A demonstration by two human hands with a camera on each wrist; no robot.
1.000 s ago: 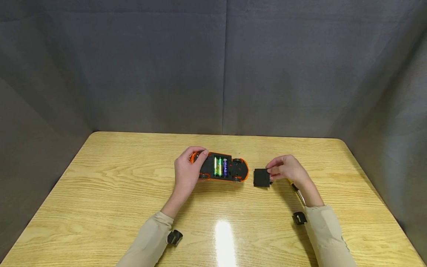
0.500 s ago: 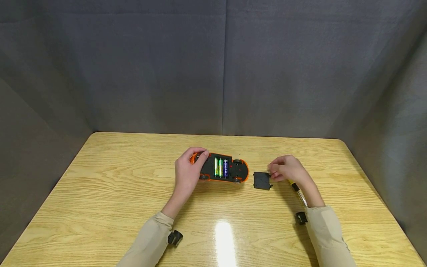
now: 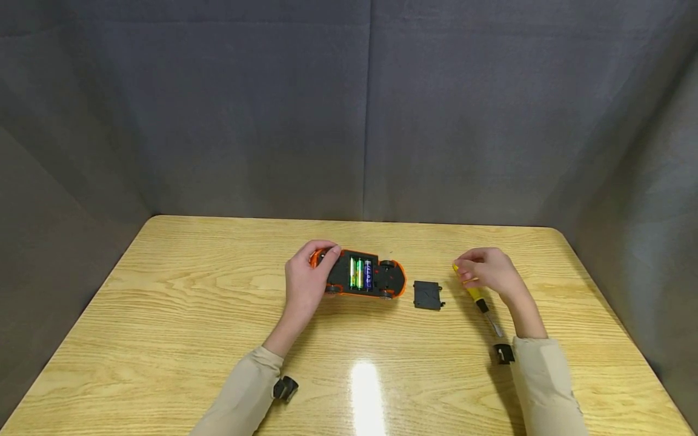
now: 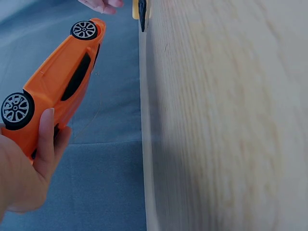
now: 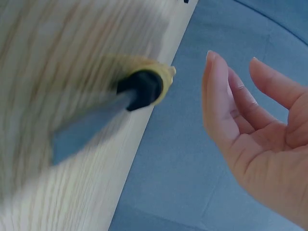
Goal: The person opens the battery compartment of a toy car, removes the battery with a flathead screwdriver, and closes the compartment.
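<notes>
- While the one orange toy car (image 3: 360, 274) lies upside down on the table (image 3: 163, 315), the left hand (image 3: 305, 280) grips its left end, fingers curled over the body and thumb on the near side; the left wrist view shows a fingertip (image 4: 46, 126) against the orange shell (image 4: 53, 96).
- Three batteries (image 3: 360, 272) sit side by side in the open bay of the car's underside.
- One black cover plate (image 3: 428, 295) lies flat just right of the car, apart from both hands.
- One screwdriver (image 3: 478, 299) with a yellow-and-black handle lies right of the cover plate, well right of the car.
- The right hand (image 3: 488, 270) hovers at the handle end of the screwdriver; in the right wrist view its fingers (image 5: 226, 101) are relaxed and spread, holding nothing, beside the handle (image 5: 144, 86).
</notes>
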